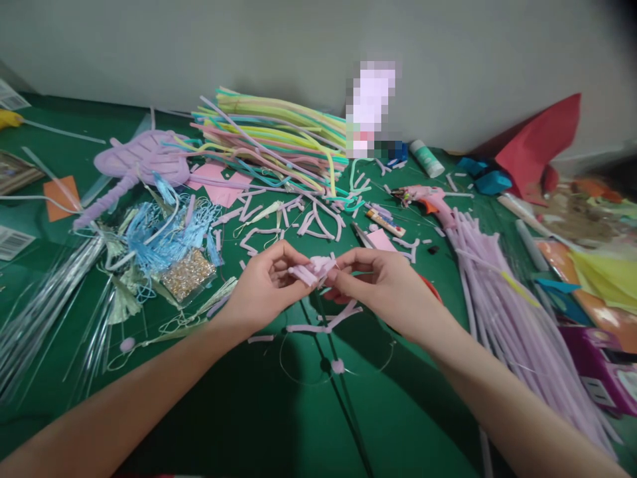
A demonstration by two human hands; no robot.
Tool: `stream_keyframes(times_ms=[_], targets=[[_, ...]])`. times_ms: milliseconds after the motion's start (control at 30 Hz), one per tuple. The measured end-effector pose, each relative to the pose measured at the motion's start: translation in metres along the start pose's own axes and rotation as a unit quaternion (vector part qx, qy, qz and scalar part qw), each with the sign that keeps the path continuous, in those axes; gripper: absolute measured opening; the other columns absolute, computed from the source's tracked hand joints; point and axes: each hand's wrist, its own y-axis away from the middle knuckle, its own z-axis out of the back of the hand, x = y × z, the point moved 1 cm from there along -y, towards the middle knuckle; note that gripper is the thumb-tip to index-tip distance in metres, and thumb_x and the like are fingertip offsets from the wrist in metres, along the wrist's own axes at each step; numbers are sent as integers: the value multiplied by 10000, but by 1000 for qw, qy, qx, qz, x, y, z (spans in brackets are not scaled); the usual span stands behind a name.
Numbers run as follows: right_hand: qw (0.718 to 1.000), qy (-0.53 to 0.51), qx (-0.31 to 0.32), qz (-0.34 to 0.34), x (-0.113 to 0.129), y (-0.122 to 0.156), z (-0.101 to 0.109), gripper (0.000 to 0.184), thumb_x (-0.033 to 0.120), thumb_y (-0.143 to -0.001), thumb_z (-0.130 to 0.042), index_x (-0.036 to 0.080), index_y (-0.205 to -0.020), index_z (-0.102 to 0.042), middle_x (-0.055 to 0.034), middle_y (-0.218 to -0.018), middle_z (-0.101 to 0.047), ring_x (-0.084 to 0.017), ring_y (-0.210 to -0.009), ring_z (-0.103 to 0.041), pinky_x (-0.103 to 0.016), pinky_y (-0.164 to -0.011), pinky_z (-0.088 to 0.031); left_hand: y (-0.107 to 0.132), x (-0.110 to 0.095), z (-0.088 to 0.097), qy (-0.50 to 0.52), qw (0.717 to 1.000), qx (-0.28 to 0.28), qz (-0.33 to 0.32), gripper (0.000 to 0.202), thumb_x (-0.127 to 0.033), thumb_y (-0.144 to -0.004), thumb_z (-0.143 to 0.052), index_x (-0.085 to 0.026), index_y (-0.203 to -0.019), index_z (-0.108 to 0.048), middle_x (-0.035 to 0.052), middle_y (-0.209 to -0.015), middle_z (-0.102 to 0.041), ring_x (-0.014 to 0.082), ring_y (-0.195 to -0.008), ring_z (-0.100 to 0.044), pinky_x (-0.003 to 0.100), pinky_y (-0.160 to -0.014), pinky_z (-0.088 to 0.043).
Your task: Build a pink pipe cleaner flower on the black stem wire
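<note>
Over a green table (318, 425), my left hand (263, 285) and my right hand (383, 282) meet at the middle. Both pinch a small bundle of short lilac pipe-cleaner pieces (313, 269) between fingers and thumbs. More cut lilac pieces (328, 322) lie on the table just below the hands, and a thin wire loop with a small pink ball (337, 366) lies nearer me.
A pile of pastel pipe cleaners (279, 143) lies at the back, long lilac ones (502, 299) on the right. A pink glue gun (428, 198), a lilac fan shape (142, 162), blue tassels (159, 232), a bag of gold beads (188, 273) and coloured paper (537, 146) surround the hands.
</note>
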Motion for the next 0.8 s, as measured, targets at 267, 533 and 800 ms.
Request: stream_keyframes(times_ms=[267, 533, 800], targets=[[1000, -4, 9, -10, -1, -2, -7, 114, 288, -802, -689, 187, -778, -643, 8, -710, -692, -131, -666, -711, -212, -608, -575, -1, 3, -1, 18, 1000, 3, -5, 261, -150, -691, -785, -180, -776, -540, -59, -748, -633, 73, -732, -619, 175, -696, -484], [999, -20, 27, -1, -6, -4, -5, 153, 315, -786, -722, 184, -748, -652, 4, -703, -706, -133, -688, -704, -223, -648, -568, 0, 2, -1, 43, 999, 10, 18, 276, -153, -664, -795, -175, -753, -535, -57, -754, -643, 74, -731, -623, 189, -715, -493], [1000, -4, 12, 8, -1, -4, -5, 169, 342, -822, -683, 201, -730, -671, -7, -705, -713, -138, -685, -699, -245, -660, -573, 0, 0, -1, 10, 1000, 6, 22, 274, -217, -668, -791, -188, -760, -535, -39, -778, -652, 111, -753, -641, 231, -723, -503]])
